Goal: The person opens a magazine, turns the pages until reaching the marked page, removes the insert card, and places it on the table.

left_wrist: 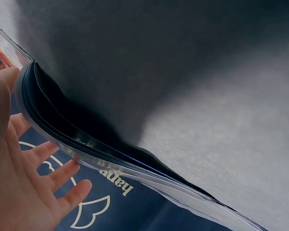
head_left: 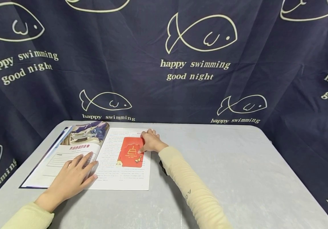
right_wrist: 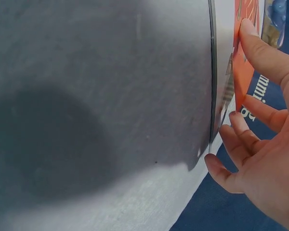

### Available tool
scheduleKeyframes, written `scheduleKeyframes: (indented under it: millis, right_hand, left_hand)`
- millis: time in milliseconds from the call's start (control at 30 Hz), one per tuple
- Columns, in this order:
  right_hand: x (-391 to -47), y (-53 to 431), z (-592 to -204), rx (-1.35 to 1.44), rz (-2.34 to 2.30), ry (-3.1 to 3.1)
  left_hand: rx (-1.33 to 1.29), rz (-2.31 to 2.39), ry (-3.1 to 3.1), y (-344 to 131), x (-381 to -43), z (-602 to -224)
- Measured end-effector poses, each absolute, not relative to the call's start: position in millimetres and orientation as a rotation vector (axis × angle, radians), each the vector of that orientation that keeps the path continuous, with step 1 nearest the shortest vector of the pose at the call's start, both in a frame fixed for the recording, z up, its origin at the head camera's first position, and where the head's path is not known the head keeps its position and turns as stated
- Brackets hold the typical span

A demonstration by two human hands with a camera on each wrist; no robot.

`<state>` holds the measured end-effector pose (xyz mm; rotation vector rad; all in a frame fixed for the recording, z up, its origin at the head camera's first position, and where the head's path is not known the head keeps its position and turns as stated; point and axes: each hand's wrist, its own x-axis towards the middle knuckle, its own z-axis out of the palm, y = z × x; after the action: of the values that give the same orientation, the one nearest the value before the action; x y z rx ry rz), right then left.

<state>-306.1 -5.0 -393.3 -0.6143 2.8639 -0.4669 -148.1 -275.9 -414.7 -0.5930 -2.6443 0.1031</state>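
An open book (head_left: pixel 133 181) lies on the left half of the table, its left-hand pages curving up toward the spine. Over its right page is a red birthday card (head_left: pixel 128 159) printed with a gold cake outline and "happy birthday to you". My right hand (head_left: pixel 151 141) pinches the card at its upper right edge. In the right wrist view the thumb (right_wrist: pixel 254 41) is on the card's face, with the fingers at its edge. My left hand (head_left: pixel 73 175), fingers spread and fairly straight, rests on the left page near the spine; the book's curved page edges (left_wrist: pixel 26 96) show beside it.
The pale grey table (head_left: pixel 224 168) extends to the right of the book. A dark blue cloth (head_left: pixel 146 79) with fish outlines and white lettering hangs behind the table and along both sides. My right forearm, in a cream sleeve (head_left: pixel 189 187), crosses the table's front middle.
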Motion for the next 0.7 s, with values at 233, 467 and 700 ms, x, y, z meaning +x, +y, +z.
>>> scheduleKeyframes:
  millis: [233,467,700]
  right_hand:
    - [-304.2,-4.0,-392.4,-0.623,-0.455,2.875]
    - [-304.5,-3.9,-392.0,-0.632,-0.467,2.869]
    - [-307.4,-2.8,-394.4,-0.658,-0.550,2.865]
  left_hand:
    - [-0.528,0.098,-2.740,-273.6,-147.5,-413.5]
    - [-0.499,0.086,-2.805,-272.1,-147.9,-412.9]
    - [-0.469,0.073,-2.853,-271.3,-148.7,-411.0]
